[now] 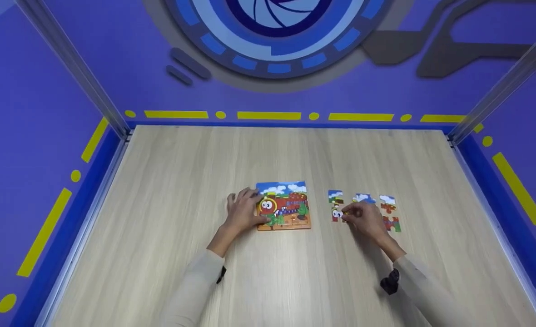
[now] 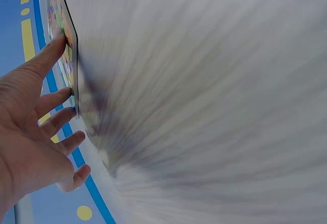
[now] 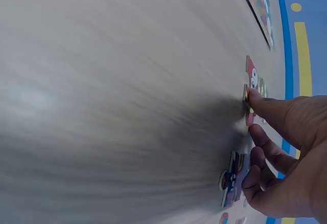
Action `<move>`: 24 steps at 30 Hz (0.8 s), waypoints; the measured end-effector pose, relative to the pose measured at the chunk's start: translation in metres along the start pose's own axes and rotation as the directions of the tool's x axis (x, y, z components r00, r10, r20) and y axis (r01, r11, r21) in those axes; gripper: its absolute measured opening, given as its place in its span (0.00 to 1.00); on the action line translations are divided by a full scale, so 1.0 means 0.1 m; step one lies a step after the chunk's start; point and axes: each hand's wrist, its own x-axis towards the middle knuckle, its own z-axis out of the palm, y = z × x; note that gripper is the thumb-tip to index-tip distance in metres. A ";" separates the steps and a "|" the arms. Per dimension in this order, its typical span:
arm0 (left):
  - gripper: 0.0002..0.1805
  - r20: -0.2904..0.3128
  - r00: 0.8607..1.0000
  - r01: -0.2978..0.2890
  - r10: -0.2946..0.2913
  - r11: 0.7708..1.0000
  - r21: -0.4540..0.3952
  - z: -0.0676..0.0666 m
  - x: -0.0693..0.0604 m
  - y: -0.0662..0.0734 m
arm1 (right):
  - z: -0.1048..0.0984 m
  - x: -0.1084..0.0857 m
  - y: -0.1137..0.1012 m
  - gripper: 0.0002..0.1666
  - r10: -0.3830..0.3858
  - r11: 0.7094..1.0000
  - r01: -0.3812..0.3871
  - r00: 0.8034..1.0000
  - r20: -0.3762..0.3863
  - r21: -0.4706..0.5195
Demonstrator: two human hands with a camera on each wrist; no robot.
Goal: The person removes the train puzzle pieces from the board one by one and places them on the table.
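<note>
A picture puzzle (image 1: pixel 290 206) of a smiling red train lies flat on the table. My left hand (image 1: pixel 243 211) touches its left side, thumb at the near corner and index fingertip farther up; its fingers are spread in the left wrist view. To the right of the puzzle, my right hand (image 1: pixel 368 220) pinches a small puzzle piece (image 3: pixel 250 117) between thumb and index finger. This piece is low over the table, beside a piece with cartoon eyes (image 1: pixel 335 215). The right hand hides part of the loose pieces.
Several loose puzzle pieces lie around the right hand, among them a cloud piece (image 1: pixel 387 200) and a red-and-green piece (image 1: pixel 393 224). The wooden table (image 1: pixel 168 181) is bounded by blue walls (image 1: pixel 91 150) at the back and sides.
</note>
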 end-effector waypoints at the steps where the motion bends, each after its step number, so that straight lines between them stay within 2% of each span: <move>1: 0.40 -0.001 1.000 0.001 -0.001 1.000 0.002 0.00 0.00 0.00 | 0.00 0.00 0.01 0.07 -0.008 1.000 0.008 1.000 -0.001 -0.002; 10: 0.40 0.013 1.000 0.012 -0.012 1.000 -0.011 0.03 -0.04 -0.02 | 0.05 -0.01 0.03 0.09 -0.002 1.000 0.002 1.000 0.013 0.005; 19: 0.35 0.054 0.995 -0.076 0.080 0.995 -0.066 0.00 -0.03 -0.07 | 0.07 -0.03 0.00 0.11 0.007 1.000 -0.007 1.000 0.012 0.021; 24: 0.34 0.057 0.994 -0.086 0.090 0.994 -0.073 0.00 -0.05 -0.09 | 0.08 -0.05 -0.01 0.13 0.016 1.000 -0.017 0.999 0.040 0.005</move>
